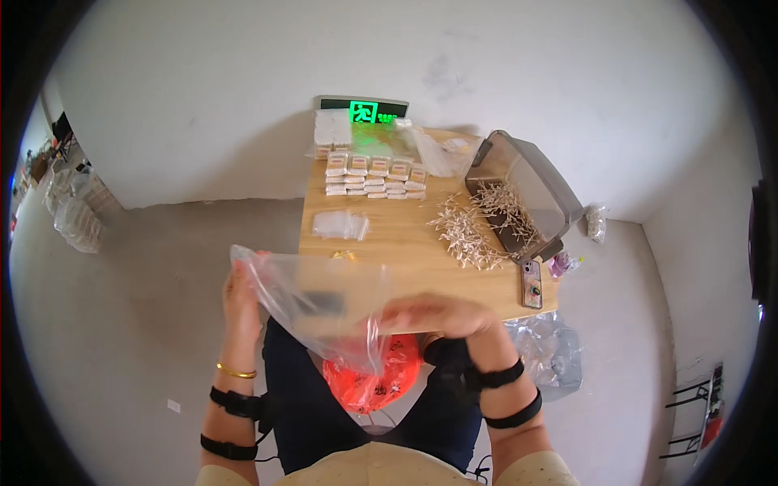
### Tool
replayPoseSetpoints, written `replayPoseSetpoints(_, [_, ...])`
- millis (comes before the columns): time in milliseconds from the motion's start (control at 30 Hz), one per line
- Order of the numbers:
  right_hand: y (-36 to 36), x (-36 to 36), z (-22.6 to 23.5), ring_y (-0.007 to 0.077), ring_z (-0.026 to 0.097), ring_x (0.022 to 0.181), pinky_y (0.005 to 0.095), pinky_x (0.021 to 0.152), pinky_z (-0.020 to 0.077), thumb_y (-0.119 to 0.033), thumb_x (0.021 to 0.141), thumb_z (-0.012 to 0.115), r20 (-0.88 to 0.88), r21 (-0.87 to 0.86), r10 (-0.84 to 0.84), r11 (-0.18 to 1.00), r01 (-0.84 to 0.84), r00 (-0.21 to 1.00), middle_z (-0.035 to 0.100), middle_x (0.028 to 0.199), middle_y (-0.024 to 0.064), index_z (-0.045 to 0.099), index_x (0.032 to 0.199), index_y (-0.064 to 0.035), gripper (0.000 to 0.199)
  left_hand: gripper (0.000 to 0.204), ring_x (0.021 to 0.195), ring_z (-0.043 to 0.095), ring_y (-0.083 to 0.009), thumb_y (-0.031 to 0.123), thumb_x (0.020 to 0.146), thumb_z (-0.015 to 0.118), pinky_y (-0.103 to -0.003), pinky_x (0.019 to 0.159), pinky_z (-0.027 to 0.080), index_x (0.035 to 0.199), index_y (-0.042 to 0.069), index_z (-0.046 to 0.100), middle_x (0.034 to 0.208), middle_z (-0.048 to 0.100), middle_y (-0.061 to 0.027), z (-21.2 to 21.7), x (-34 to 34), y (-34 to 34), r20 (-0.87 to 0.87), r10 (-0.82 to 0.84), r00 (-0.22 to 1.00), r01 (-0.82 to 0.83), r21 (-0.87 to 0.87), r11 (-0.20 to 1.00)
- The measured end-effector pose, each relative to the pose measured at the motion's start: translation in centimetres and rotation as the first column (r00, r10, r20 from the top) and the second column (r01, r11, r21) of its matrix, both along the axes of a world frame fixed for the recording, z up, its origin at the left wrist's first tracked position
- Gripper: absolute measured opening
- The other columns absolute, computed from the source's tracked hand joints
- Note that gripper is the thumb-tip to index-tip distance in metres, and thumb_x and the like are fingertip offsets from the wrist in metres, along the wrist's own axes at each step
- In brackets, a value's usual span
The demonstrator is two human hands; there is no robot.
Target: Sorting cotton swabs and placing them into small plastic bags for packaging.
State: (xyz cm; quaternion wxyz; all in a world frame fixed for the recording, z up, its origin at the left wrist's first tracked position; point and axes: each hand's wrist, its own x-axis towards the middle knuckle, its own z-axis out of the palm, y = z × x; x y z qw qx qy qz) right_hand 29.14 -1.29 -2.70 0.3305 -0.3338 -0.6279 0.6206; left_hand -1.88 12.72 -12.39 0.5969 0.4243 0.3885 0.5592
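Nearest to me are my two forearms with black straps, and between them I hold a clear plastic bag point(312, 304) spread above my lap, just in front of the wooden table point(405, 239). My left hand point(241, 301) pinches the bag's left edge, fingers closed on the film. My right hand point(442, 314) grips its right side, though the plastic blurs the fingers and I cannot tell exactly how they clamp. The hands are well apart, with the bag stretched between them. Something dark shows inside the bag; I cannot make out what. Below the bag an orange-red bag point(374, 377) lies partly covered by it. On the table, small white sticks point(474, 227) spill from a tilted grey bin point(527, 190); packed boxes point(374, 176) stand in rows at its far side, small clear bags point(340, 224) nearer, and a phone point(532, 284) at its right corner.
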Motion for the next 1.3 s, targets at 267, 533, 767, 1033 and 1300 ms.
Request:
replayPoseSetpoints(267, [15.6,16.9,-12.5,0.015,0.064,0.079,0.0326,0.074,0.0528,-0.028,0.094,0.066,0.225,-0.009,-0.917,0.337,0.941,0.33,0.071,0.096,0.0054,0.07,0.105,-0.0018,0.029,0.048,0.112,0.064,-0.0182,0.041,0.11,0.041,-0.033,0.1,0.048,0.121,0.002,0.066,0.123,0.07,-0.0115,-3.8,-4.7,3.5,-0.029,0.098,0.995,-0.096,0.058,0.994])
replayPoseSetpoints(533, [31.2,22.9,-21.5,0.0226,0.064,0.078,0.0354,0.067,0.0484,-0.039,0.08,0.079,0.52,0.201,-0.846,0.256,0.946,0.118,0.068,0.087,0.0134,0.07,0.095,0.0029,0.045,0.051,0.105,0.067,-0.0189,0.046,0.109,0.041,-0.034,0.098,0.049,0.114,0.003,0.068,0.115,0.072,-0.0124,-2.2,-6.4,3.0,-0.302,0.15,0.941,-0.119,0.117,0.986])
replayPoseSetpoints(767, [34.6,25.6,-22.6,0.0113,0.049,0.057,0.0287,0.049,0.0332,-0.028,0.079,0.084,0.452,0.075,-0.853,0.328,0.942,0.261,0.061,0.076,0.0021,0.072,0.096,-0.0068,0.029,0.051,0.101,0.068,-0.0191,0.046,0.108,0.042,-0.035,0.094,0.052,0.104,0.003,0.069,0.107,0.073,-0.0109,-2.2,-4.6,3.3,-0.338,0.189,0.922,-0.156,0.122,0.98])
replayPoseSetpoints(1033, [34.0,20.9,-14.3,0.011,0.051,0.062,0.0319,0.052,0.0349,-0.025,0.078,0.083,0.292,-0.184,-0.885,0.32,0.929,0.363,0.063,0.076,0.0034,0.072,0.09,-0.0035,0.027,0.05,0.098,0.068,-0.019,0.044,0.109,0.041,-0.033,0.091,0.051,0.101,0.003,0.069,0.104,0.073,-0.0106,-2.8,-3.7,3.1,-0.362,0.148,0.92,-0.113,0.115,0.987])
replayPoseSetpoints(1300, [38.0,18.2,-16.5,0.0244,0.064,0.07,0.0373,0.06,0.0507,-0.023,0.069,0.083,0.578,0.249,-0.814,0.241,0.938,0.055,0.067,0.082,0.0137,0.069,0.097,0.0104,0.045,0.05,0.095,0.067,-0.0188,0.045,0.109,0.042,-0.033,0.09,0.05,0.101,0.003,0.069,0.103,0.073,-0.0108,-2.1,-4.6,2.1,-0.336,0.15,0.93,-0.118,0.115,0.986])
